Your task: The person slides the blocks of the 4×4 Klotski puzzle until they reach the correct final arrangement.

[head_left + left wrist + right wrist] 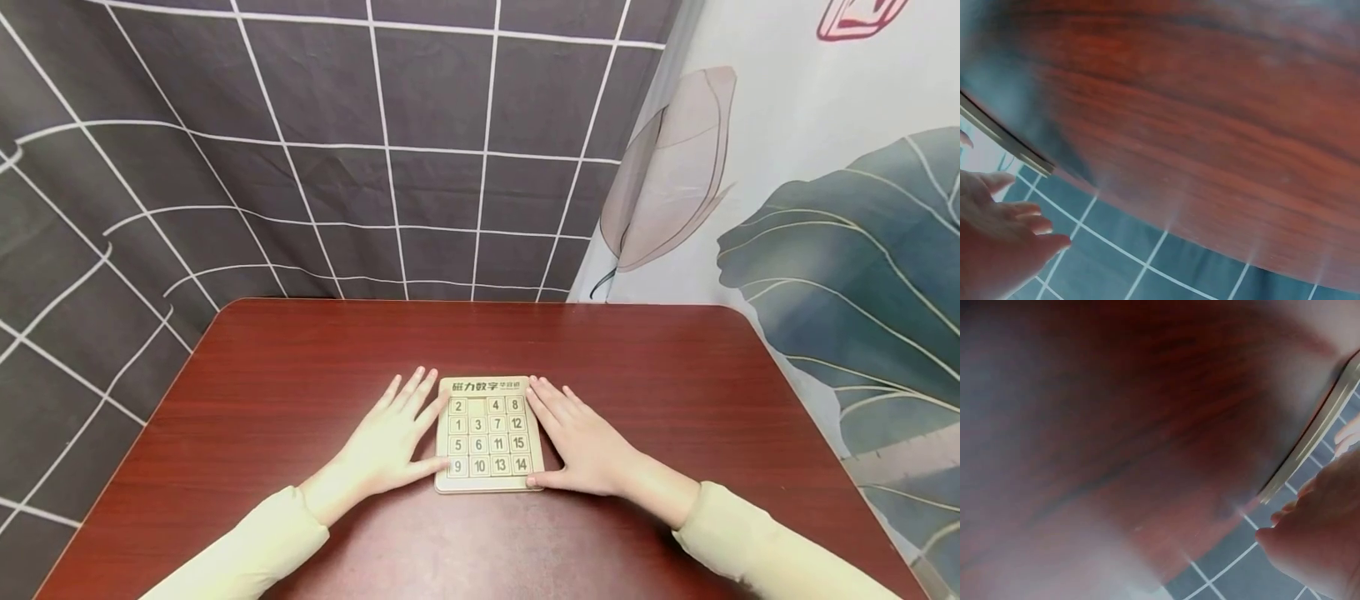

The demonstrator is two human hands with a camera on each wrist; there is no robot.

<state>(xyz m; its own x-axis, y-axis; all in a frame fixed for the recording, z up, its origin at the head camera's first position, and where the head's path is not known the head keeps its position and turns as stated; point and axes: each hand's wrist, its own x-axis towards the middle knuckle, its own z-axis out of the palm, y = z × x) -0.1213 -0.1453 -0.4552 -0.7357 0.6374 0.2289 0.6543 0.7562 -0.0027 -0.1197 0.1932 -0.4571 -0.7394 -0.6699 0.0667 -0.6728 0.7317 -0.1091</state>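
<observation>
A dark grey cloth curtain with a white line grid point(435, 92) hangs beyond and to the left of the pale, wood-coloured, nearly square number board point(487, 484), while a white cloth curtain printed with large grey-green and pinkish leaves point(787, 125) hangs beyond it to the right. Under the board spreads a glossy red-brown, wood-grained tabletop point(337, 350). A cream left sleeve point(255, 533) and a cream right sleeve point(750, 533) reach in from the board's near side. The left hand point(393, 442) lies along the board's left edge, its grip relaxed, fingers straight and spread, forefinger and thumb touching the board. The right hand point(588, 442) lies along the board's right edge, grip likewise relaxed, straight fingertips at the far corner, thumb at the near one. The board lies flat between them, dark lettering point(486, 386) along its far rim. Inside it sit pale square number tiles point(498, 444), with one bare square point(477, 407) between the 2 and the 4 in the board's far row.
</observation>
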